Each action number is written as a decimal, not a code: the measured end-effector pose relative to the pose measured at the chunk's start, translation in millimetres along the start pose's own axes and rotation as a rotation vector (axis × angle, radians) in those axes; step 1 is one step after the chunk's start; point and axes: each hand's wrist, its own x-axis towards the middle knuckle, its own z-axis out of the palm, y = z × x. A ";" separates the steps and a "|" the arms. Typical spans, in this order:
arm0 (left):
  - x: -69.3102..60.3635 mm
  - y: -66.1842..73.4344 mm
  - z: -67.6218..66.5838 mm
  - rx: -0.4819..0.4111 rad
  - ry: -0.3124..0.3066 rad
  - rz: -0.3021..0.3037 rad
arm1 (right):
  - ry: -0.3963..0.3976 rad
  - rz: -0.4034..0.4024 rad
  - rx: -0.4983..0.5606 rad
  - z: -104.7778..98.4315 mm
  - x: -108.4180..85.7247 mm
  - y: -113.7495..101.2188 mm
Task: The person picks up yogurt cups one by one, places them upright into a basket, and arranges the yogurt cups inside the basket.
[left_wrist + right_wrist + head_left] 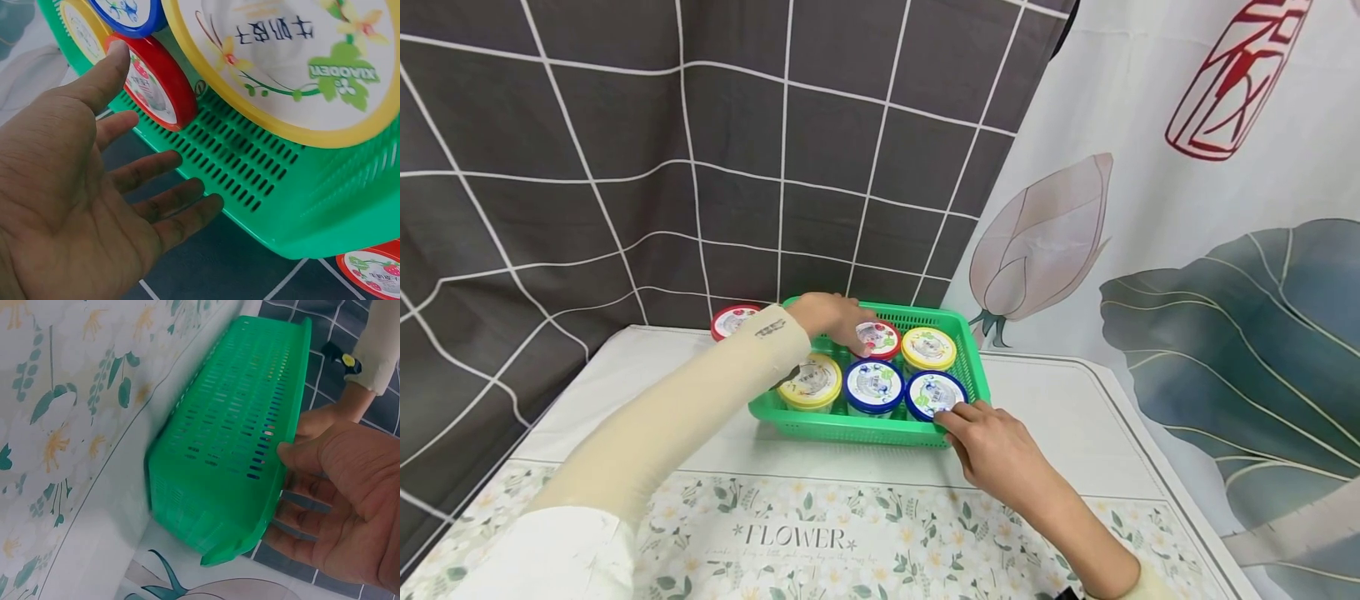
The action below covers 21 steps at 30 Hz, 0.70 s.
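Note:
A green plastic basket (857, 431) holds several round tubs with coloured lids. My left hand (833, 318) reaches over its back side; in the left wrist view its fingers are spread and fairly straight, and the thumb meets the edge of a red-lidded tub (153, 84). At the basket's front right corner, my right hand (1000, 446) grips the rim, thumb on the outer wall and fingers over the other side in the right wrist view. Closest to that hand is a blue-lidded tub (934, 392). Another blue-lidded tub (874, 383) and two yellow-lidded tubs (928, 347) sit around it.
Outside the basket, a red-lidded tub (730, 319) stands at the left, partly behind my left sleeve (685, 417). The white table (1045, 408) carries a flower-print mat (820, 542) in front. A dark grid curtain (737, 125) hangs close behind the basket.

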 end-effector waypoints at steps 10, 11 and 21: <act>-8.7 -11.7 4.7 -0.024 0.054 0.040 | -0.001 -0.004 0.000 1.7 0.1 0.4; -10.3 -13.1 5.2 -0.023 0.060 0.042 | -0.002 -0.003 0.000 1.3 0.2 0.3; -19.8 -27.5 8.0 -0.015 0.112 0.050 | -0.004 -0.003 0.004 -1.6 -0.5 -0.1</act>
